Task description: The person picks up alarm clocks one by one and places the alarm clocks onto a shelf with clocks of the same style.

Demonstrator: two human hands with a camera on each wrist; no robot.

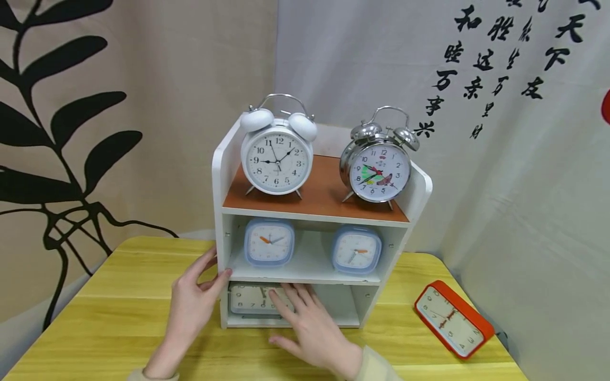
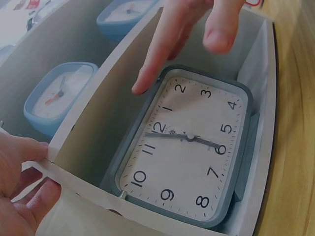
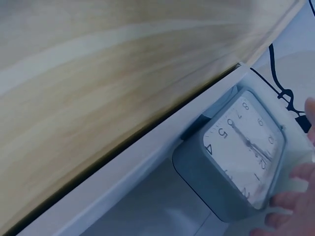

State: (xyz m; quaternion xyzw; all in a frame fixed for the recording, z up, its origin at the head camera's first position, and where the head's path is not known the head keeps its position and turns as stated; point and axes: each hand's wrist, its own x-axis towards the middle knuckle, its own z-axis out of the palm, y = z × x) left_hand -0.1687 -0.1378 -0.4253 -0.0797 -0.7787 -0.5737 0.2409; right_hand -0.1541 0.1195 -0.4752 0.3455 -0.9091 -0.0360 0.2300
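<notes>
My left hand [image 1: 194,302] grips the left side panel of a small white shelf [image 1: 305,277], its thumb at the front edge and its fingers along the outer side. A rectangular grey-green desk clock [image 2: 192,167] with a white dial stands at the left of the bottom compartment. My right hand [image 1: 320,333] is spread in front of that compartment, fingers straight and pointing inward, and overlaps the clock's right part in the head view. In the right wrist view, its fingertips [image 3: 285,200] show close beside the clock's edge.
On the shelf's brown top stand a white twin-bell clock [image 1: 277,161] and a silver twin-bell clock [image 1: 380,172]. Two blue clocks, one left [image 1: 269,242] and one right [image 1: 356,250], sit in the middle compartment. A red clock [image 1: 454,319] lies on the wooden table [image 1: 143,296] at right.
</notes>
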